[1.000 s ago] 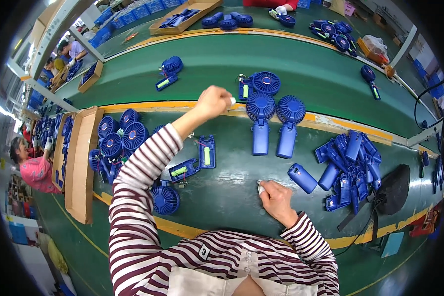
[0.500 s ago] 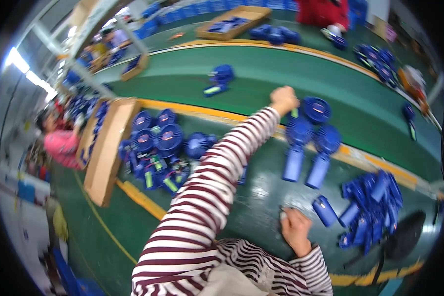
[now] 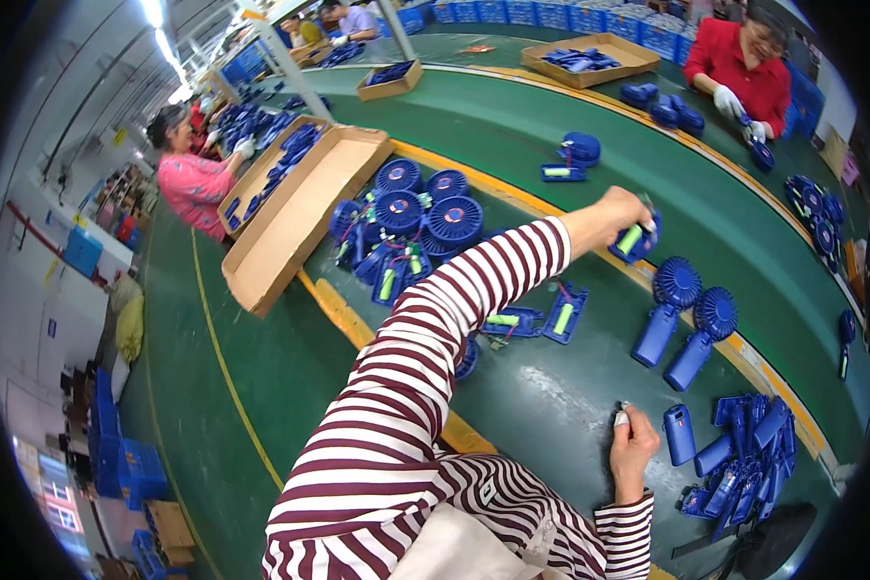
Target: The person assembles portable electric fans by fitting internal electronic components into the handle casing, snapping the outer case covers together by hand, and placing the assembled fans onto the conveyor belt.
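My left hand (image 3: 617,215) reaches across to the conveyor's near edge, its fingers closed on a blue handheld fan (image 3: 640,244) whose green battery shows. Close beside it, two assembled blue handheld fans (image 3: 677,280) (image 3: 715,311) lie on the table. My right hand (image 3: 636,447) rests low over the table with thumb and fingers pinched; a small dark tip shows there, too small to name. Right of it lies a blue handle cover (image 3: 679,434) next to a heap of similar covers (image 3: 744,464). Opened fan bodies with batteries (image 3: 563,311) lie partly behind my left forearm.
A pile of blue fan heads (image 3: 454,220) sits left of my arm, beside a long cardboard box (image 3: 300,227). On the green conveyor (image 3: 493,121) lies another opened fan (image 3: 575,155). Co-workers sit across the belt (image 3: 744,72) and at left (image 3: 191,184). A black object (image 3: 773,541) stands lower right.
The whole view has shifted, so things appear farther right and lower. My left hand has drawn slightly back from the two finished fans, and the opened fan on the belt has travelled rightward.
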Demonstrator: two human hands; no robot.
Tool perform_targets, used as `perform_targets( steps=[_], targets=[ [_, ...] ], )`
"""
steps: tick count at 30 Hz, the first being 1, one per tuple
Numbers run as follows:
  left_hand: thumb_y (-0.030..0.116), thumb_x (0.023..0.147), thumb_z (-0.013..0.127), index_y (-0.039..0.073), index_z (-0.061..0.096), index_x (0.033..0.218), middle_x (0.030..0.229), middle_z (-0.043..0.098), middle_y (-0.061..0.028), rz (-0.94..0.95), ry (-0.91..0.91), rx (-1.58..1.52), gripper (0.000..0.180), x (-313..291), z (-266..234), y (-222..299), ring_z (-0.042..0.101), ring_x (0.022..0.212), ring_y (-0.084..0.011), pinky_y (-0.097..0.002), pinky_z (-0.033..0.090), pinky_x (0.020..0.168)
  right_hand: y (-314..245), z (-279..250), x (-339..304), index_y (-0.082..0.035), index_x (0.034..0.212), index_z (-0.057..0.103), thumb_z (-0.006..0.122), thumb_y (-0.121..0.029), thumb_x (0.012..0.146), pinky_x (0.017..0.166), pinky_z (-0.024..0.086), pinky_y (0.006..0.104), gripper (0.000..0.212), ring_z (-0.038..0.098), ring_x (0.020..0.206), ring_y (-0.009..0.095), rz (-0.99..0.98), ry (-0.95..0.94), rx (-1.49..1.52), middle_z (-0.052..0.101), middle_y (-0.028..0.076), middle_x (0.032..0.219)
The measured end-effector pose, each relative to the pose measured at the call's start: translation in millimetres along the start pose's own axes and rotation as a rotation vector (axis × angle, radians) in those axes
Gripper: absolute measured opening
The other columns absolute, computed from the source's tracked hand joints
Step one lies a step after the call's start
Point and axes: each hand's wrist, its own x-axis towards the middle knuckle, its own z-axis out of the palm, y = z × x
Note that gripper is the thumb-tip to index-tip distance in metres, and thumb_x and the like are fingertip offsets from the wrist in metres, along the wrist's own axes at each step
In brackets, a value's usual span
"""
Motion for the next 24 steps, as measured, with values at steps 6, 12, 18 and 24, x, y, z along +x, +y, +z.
perform_targets(
  steps=[6, 12, 18, 24],
  targets=[
    [-0.003, 0.070, 0.058, 0.000, 0.050, 0.092, 0.080, 0.063, -0.0180, -0.030, -0.353, -0.096, 0.023, -124.2, 18.3, -25.9, 0.061, 0.056, -0.0233, -0.0338, 0.052, 0.050, -10.2, -5.7, -1.5, 0.002, 0.118, 0.046, 0.054, -0.026, 0.087, 0.064, 0.049, 0.0322, 0.042, 0.060, 0.074, 0.024, 0.551, -0.146, 0.705, 0.059, 0.010, 0.096],
    [-0.002, 0.072, 0.054, -0.003, 0.050, 0.095, 0.087, 0.061, -0.0182, -0.068, -0.451, -0.368, 0.023, -195.8, 30.2, -78.4, 0.060, 0.061, -0.0213, -0.0323, 0.052, 0.056, -56.9, -4.6, -2.1, -0.009, 0.131, 0.032, 0.056, -0.053, 0.078, 0.093, 0.040, 0.0460, 0.073, 0.043, 0.116, 0.029, 0.572, -0.086, 1.657, 0.043, 0.013, 0.127],
    [0.006, 0.073, 0.059, 0.001, 0.049, 0.109, 0.097, 0.061, -0.0174, -0.229, -0.498, -0.275, 0.037, -207.6, 19.5, -111.9, 0.062, 0.066, -0.0214, -0.0336, 0.053, 0.057, -28.6, -13.5, -13.1, -0.008, 0.124, 0.044, 0.054, -0.036, 0.083, 0.091, 0.040, 0.0471, 0.050, 0.048, 0.112, 0.028, 0.648, 0.162, 1.614, 0.049, 0.014, 0.123],
    [-0.003, 0.075, 0.057, 0.000, 0.049, 0.111, 0.100, 0.060, -0.0189, -0.236, -0.439, -0.138, 0.036, -197.4, 16.2, -135.6, 0.062, 0.070, -0.0180, -0.0286, 0.053, 0.062, -15.0, -26.4, 6.6, -0.003, 0.117, 0.048, 0.055, -0.016, 0.085, 0.088, 0.043, 0.0412, 0.035, 0.055, 0.101, 0.020, 0.686, 0.299, 1.367, 0.056, 0.008, 0.111]
  ],
)
